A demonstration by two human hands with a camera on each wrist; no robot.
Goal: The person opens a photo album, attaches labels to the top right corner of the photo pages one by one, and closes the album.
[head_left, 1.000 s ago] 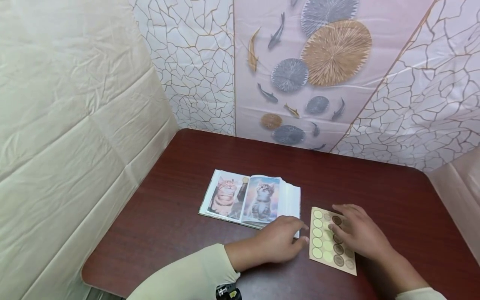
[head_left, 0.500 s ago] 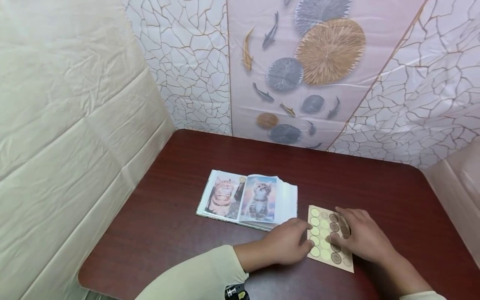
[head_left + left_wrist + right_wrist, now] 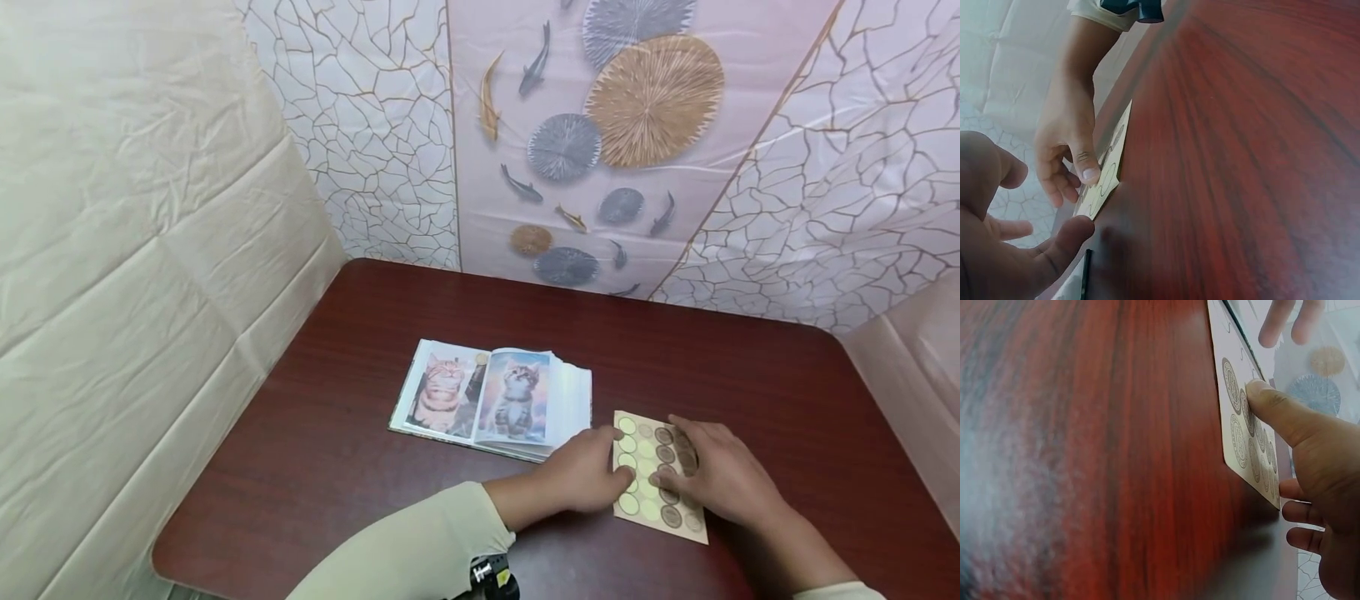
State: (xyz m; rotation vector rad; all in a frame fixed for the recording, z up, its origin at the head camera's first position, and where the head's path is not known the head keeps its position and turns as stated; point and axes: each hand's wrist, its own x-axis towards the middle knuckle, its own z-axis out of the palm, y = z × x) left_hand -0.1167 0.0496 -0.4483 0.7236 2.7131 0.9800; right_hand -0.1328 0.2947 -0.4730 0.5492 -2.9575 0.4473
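A cream sheet of round stickers point(image 3: 649, 510), some pale yellow and some brown with print, lies on the table right of an open photo album point(image 3: 573, 400). My right hand point(image 3: 731, 475) holds the sheet by its right side, thumb on top and fingers at the edge; in the right wrist view the thumb point(image 3: 1279, 409) presses on the brown circles. My left hand point(image 3: 581, 473) is at the sheet's left edge, its thumb touching it. In the left wrist view that hand's fingers point(image 3: 997, 162) are spread apart from the thumb. The fingers' undersides are hidden.
The album shows two kitten pictures, with a small round sticker point(image 3: 481, 359) on the left page. Everything lies on a dark red-brown table point(image 3: 337, 333). Patterned cloth point(image 3: 390, 125) hangs behind it and pale cloth point(image 3: 135, 250) at the left.
My left hand has moved right, from beside the album's corner onto the sheet's left edge. My right thumb has shifted down the sheet slightly. The head view has turned a little.
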